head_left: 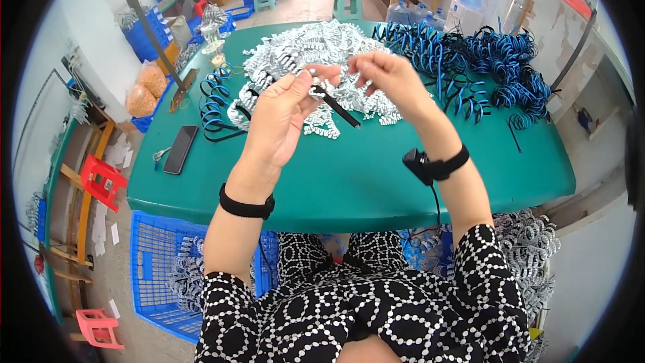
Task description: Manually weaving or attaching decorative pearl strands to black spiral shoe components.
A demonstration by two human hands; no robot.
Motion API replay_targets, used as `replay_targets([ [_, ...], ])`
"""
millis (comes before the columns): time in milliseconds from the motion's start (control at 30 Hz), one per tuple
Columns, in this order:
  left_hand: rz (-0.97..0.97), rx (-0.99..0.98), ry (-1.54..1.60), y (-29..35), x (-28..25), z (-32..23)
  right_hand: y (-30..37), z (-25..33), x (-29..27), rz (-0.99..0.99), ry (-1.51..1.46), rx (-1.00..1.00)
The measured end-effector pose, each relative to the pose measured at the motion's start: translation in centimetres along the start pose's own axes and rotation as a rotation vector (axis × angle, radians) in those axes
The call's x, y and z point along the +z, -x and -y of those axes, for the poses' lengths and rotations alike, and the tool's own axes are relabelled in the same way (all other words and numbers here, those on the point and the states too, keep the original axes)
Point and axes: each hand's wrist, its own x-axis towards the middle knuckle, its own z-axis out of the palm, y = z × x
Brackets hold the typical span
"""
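Observation:
My left hand (282,111) is raised over the green table (322,185), thumb and fingers pinched on a black strip (341,107). The strip's free end slants down to the right. At its fingertips, small pale bits show, too small to name. Level with it and a little to the right, my right hand (393,81) has its fingers bent together; what they hold, if anything, I cannot make out. Behind both hands lies a heap of white, dark-marked coiled strips (316,44). A black-and-blue coil (215,104) rests left of my left hand.
Black-and-blue coils (497,60) are piled at the table's right. A dark phone (180,150) lies beside keys (160,154) on the left. Below the near edge stands a blue crate (151,262) with coils. A glass jar (213,44) is at the far left.

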Motion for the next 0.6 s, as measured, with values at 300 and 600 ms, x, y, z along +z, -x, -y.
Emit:
replay_targets([
  [300, -0.026, 0.017, 0.127, 0.5, -1.4, 0.6, 3.0, 0.4, 4.9, 0.106, -0.380, -0.023],
  [600, -0.117, 0.001, 0.160, 0.8, -0.8, 0.7, 3.3, -2.7, 7.1, 0.300, -0.756, 0.110],
])
